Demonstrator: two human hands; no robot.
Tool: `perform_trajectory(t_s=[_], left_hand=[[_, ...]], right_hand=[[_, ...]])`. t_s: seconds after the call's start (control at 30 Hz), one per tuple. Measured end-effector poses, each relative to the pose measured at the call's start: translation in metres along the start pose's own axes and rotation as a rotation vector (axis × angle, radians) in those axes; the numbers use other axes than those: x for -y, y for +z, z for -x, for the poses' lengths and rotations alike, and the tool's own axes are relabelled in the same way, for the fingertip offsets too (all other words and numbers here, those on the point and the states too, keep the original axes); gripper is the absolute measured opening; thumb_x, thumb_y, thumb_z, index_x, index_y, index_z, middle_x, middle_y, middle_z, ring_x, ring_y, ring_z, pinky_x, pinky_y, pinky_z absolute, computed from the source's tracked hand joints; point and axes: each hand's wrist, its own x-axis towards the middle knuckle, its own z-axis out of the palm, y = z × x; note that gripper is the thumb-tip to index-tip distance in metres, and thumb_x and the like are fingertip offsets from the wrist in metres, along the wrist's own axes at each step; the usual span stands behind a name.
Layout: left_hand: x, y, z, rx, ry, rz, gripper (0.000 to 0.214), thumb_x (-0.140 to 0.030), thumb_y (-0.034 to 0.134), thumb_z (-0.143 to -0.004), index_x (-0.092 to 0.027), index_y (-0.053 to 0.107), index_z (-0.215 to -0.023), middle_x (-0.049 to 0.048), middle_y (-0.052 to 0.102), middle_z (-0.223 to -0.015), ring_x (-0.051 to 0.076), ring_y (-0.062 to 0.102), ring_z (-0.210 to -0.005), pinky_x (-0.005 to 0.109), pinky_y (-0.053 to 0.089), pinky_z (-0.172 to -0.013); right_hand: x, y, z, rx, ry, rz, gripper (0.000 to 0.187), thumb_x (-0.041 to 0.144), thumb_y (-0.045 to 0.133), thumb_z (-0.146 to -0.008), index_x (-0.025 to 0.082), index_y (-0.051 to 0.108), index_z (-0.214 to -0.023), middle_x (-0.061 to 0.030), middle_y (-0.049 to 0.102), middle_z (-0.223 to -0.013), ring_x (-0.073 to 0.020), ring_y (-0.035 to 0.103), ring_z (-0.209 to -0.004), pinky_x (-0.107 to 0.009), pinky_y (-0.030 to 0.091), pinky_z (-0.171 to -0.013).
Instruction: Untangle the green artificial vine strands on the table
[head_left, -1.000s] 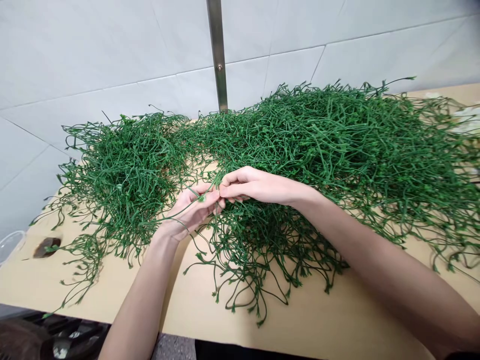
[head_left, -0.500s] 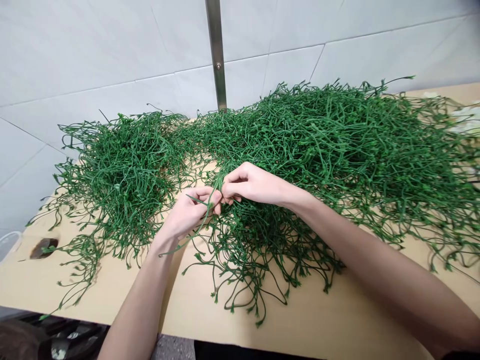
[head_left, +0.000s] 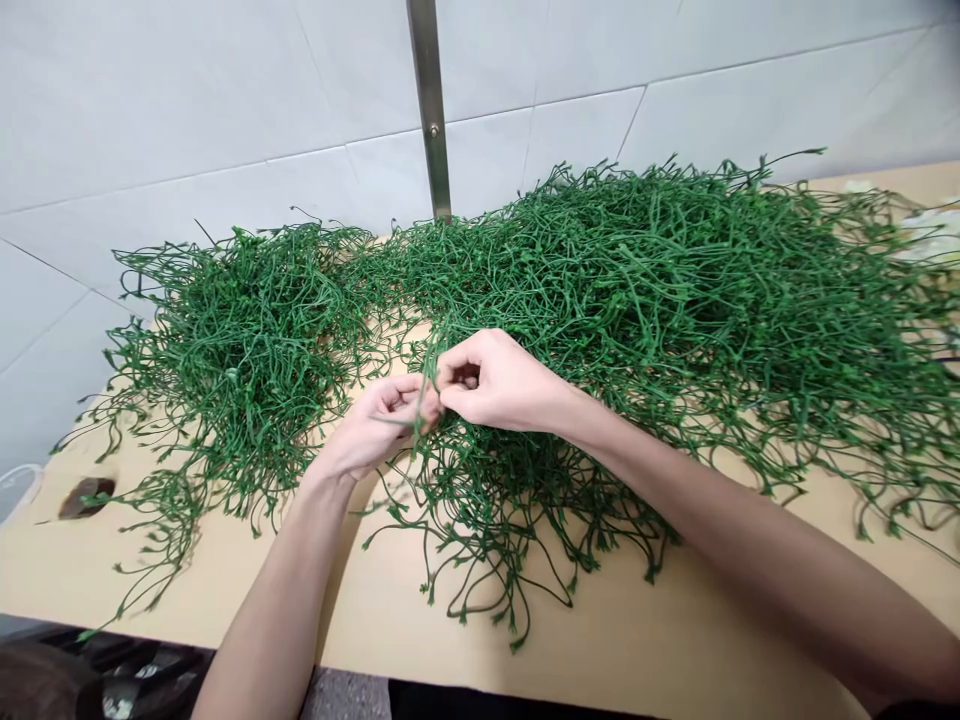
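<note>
My left hand (head_left: 386,425) is closed in a pinch on a thin green artificial stem (head_left: 420,400), blurred near the fingertips. Close against it, my right hand (head_left: 499,380) has thumb and fingers curled together at the same stem; whatever lies right at its fingertips is too small to make out. Both hands are above the table's middle. A large tangled heap of green plastic stems (head_left: 630,260) spreads behind and beneath them, with small forked tips. To the left lies another heap of stems (head_left: 255,330).
The pale wooden table (head_left: 600,640) has a dark round hole (head_left: 87,497) at its left. A metal post (head_left: 431,110) rises along the tiled wall (head_left: 210,90). White pieces (head_left: 934,235) lie at the far right. Below the front-left edge is a black crate (head_left: 150,675).
The right hand's fingers have curled more and shifted slightly down and left. The stem between the hands has moved and is now blurred. Both heaps look the same.
</note>
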Motion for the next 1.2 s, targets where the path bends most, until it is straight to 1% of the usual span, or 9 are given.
perform_trajectory(t_s=[0.07,0.17,0.3,0.4,0.53,0.67,0.87,1.07,1.2], left_hand=[[-0.001,-0.002,0.0,0.01,0.035,0.053,0.029,-0.035,0.077,-0.071,-0.014,0.057,-0.065,-0.0036,0.049,-0.055,0.006,0.038,-0.051,0.021,0.027,-0.052],[-0.003,-0.004,0.001,0.007,0.084,0.088,0.026,-0.035,0.076,-0.073,-0.014,0.061,-0.069,-0.0029,0.051,-0.056,0.006,0.039,-0.052,0.022,0.029,-0.053],[-0.004,-0.001,0.003,0.03,0.043,0.076,0.025,-0.037,0.073,-0.077,-0.013,0.068,-0.084,-0.0021,0.052,-0.056,0.007,0.041,-0.051,0.022,0.027,-0.051],[-0.007,0.003,0.004,0.008,0.042,0.088,0.02,-0.032,0.072,-0.077,-0.013,0.07,-0.079,0.0003,0.056,-0.059,0.009,0.047,-0.055,0.023,0.032,-0.052],[-0.012,0.01,0.0,-0.051,0.066,0.196,0.01,-0.021,0.069,-0.07,-0.012,0.069,-0.064,0.0045,0.063,-0.063,0.014,0.057,-0.061,0.026,0.043,-0.06],[-0.012,0.016,-0.005,-0.139,0.129,0.219,0.011,-0.016,0.061,-0.064,-0.013,0.067,-0.055,0.0039,0.061,-0.058,0.014,0.056,-0.06,0.027,0.046,-0.063],[-0.004,0.019,-0.009,-0.311,0.206,0.16,0.012,-0.014,0.056,-0.053,-0.016,0.063,-0.044,0.0021,0.058,-0.054,0.012,0.05,-0.059,0.026,0.044,-0.063],[0.003,0.02,-0.011,-0.345,0.23,0.136,0.008,-0.013,0.06,-0.056,-0.017,0.065,-0.052,-0.0021,0.056,-0.052,0.009,0.043,-0.052,0.023,0.037,-0.056],[0.003,0.016,-0.009,-0.279,0.297,0.068,0.014,-0.005,0.06,-0.06,-0.018,0.06,-0.053,-0.0019,0.057,-0.056,0.011,0.053,-0.065,0.024,0.042,-0.068]], right_hand=[[-0.003,-0.003,-0.001,0.016,-0.063,-0.022,0.019,0.003,0.045,-0.062,0.012,0.061,-0.057,0.0043,0.052,-0.052,-0.0048,0.042,-0.05,-0.02,0.031,-0.051],[-0.005,-0.009,-0.003,0.091,-0.015,-0.064,0.022,0.006,0.046,-0.066,0.012,0.067,-0.065,0.0003,0.063,-0.063,-0.0077,0.052,-0.057,-0.021,0.035,-0.055],[-0.002,-0.012,-0.003,0.025,0.072,-0.065,0.033,0.028,0.05,-0.084,0.012,0.065,-0.059,-0.0006,0.06,-0.057,-0.0075,0.045,-0.054,-0.023,0.032,-0.054],[0.001,-0.006,-0.002,-0.003,0.053,-0.089,0.037,0.038,0.055,-0.086,0.013,0.064,-0.061,0.0004,0.059,-0.056,-0.0059,0.039,-0.05,-0.023,0.028,-0.051],[0.002,0.003,0.0,-0.016,0.024,-0.205,0.031,0.035,0.055,-0.088,0.013,0.065,-0.067,-0.0008,0.063,-0.057,-0.0075,0.049,-0.052,-0.022,0.036,-0.053],[0.006,0.01,0.001,-0.08,-0.005,-0.253,0.029,0.03,0.053,-0.089,0.014,0.061,-0.066,-0.0011,0.063,-0.058,-0.0096,0.057,-0.056,-0.024,0.044,-0.061],[0.01,0.015,0.003,-0.161,-0.011,-0.044,0.02,0.028,0.054,-0.087,0.015,0.054,-0.072,-0.0001,0.062,-0.063,-0.0092,0.052,-0.057,-0.024,0.036,-0.056],[0.007,0.017,0.004,-0.198,0.011,0.039,0.017,0.025,0.05,-0.09,0.018,0.046,-0.076,0.0023,0.057,-0.064,-0.0073,0.044,-0.053,-0.024,0.032,-0.055],[-0.001,0.011,-0.001,-0.305,0.032,-0.156,0.018,0.028,0.049,-0.092,0.021,0.038,-0.079,0.002,0.056,-0.067,-0.0095,0.055,-0.059,-0.022,0.04,-0.057]])
